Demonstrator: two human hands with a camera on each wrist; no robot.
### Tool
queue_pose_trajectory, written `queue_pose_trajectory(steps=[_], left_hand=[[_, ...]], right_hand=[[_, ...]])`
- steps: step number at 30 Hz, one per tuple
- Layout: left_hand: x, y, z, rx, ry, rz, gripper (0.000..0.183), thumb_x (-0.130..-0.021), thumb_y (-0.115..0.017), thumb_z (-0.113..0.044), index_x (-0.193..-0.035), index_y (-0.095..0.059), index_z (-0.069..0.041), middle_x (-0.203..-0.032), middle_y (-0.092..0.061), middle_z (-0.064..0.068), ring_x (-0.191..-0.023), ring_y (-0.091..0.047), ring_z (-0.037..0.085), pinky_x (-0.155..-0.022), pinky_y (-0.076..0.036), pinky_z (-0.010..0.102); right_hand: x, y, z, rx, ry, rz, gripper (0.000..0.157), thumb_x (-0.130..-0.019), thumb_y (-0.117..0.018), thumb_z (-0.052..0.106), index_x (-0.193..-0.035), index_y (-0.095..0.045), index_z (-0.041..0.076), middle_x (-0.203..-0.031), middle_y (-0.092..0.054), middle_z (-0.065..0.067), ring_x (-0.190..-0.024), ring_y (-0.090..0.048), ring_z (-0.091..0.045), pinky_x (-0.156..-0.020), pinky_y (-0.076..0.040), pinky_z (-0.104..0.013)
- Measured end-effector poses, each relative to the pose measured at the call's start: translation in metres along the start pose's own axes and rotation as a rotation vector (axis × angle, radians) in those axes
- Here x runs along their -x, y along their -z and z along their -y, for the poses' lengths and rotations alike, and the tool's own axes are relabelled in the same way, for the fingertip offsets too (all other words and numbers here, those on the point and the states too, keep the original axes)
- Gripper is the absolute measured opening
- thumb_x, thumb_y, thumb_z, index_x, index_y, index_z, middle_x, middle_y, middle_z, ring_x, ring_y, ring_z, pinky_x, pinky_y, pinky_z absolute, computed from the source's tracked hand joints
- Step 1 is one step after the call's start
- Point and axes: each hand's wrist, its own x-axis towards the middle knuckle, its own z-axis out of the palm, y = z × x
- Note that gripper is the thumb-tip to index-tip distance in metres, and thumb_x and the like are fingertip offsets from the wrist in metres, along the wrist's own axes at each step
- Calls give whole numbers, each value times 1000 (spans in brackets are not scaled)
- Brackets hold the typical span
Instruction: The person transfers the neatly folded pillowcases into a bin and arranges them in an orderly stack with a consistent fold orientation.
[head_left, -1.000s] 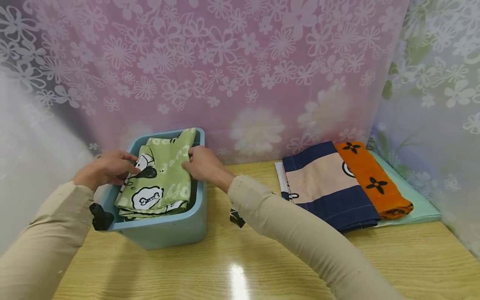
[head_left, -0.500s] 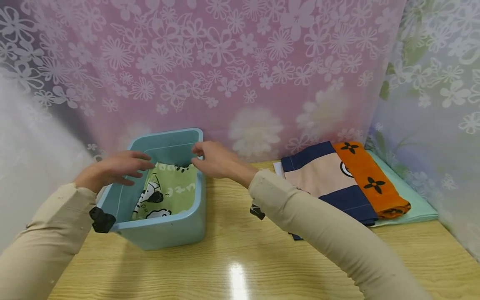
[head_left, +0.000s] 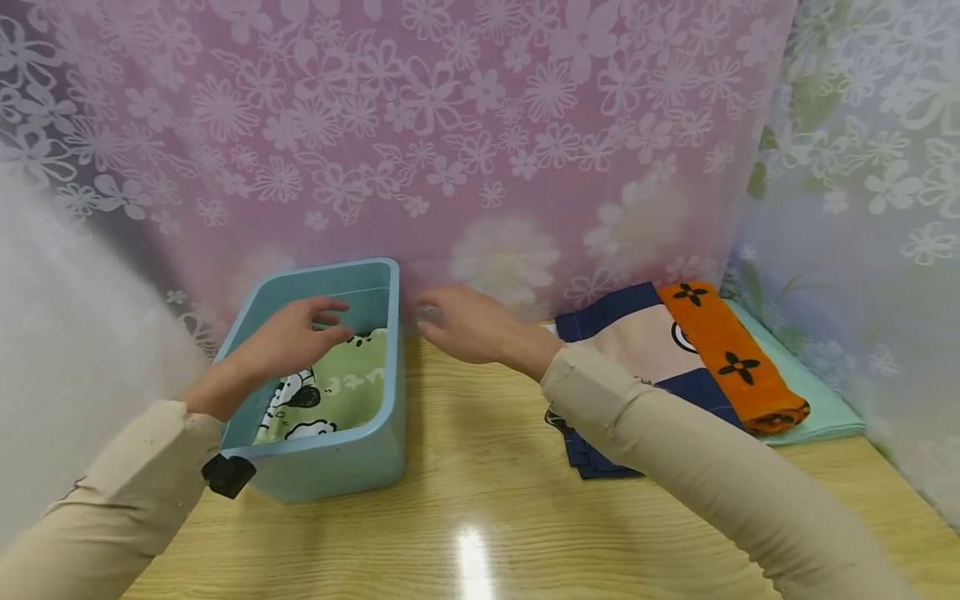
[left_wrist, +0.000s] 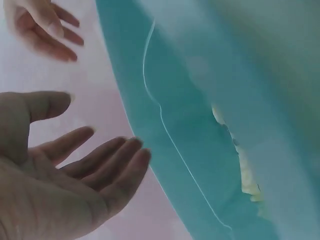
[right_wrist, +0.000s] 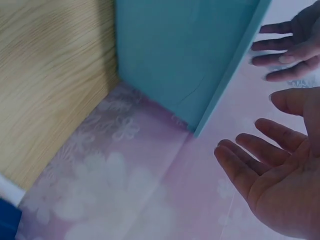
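Observation:
A folded green cloth (head_left: 341, 387) with a cartoon dog print lies low inside the light blue bin (head_left: 337, 462). Over the bin hovers my left hand (head_left: 288, 337), holding nothing, its fingers relaxed. My right hand (head_left: 480, 327) is in the air just right of the bin's rim, also holding nothing. In the left wrist view, the fingers of my left hand (left_wrist: 75, 175) are spread beside the bin's wall. The right wrist view has my right hand (right_wrist: 280, 165) with loosely bent fingers, apart from the bin.
On the right of the wooden table (head_left: 480, 500) lie several folded cloths: a navy and beige one (head_left: 622, 333), an orange one (head_left: 731, 358) with dark flowers, and a mint green one (head_left: 802, 383). A pink floral curtain (head_left: 480, 150) hangs behind.
Both hands let go of the green cloth, which dropped down into the bin. The right hand then moved right, out past the rim; the left hand shifted right over the bin.

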Motion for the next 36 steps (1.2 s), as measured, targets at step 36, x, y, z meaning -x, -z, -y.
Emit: queue_pose_trajectory(steps=[36], left_hand=[[-7, -122, -82, -666, -493, -407, 47, -94, -55, -42, -132, -56, -15, -134, -51, 16, -125, -45, 34, -100, -38, 48]], right_hand=[[134, 21, -132, 448, -107, 16, 61, -98, -46, 48, -149, -36, 15, -152, -28, -15, -139, -22, -37, -110, -12, -57]])
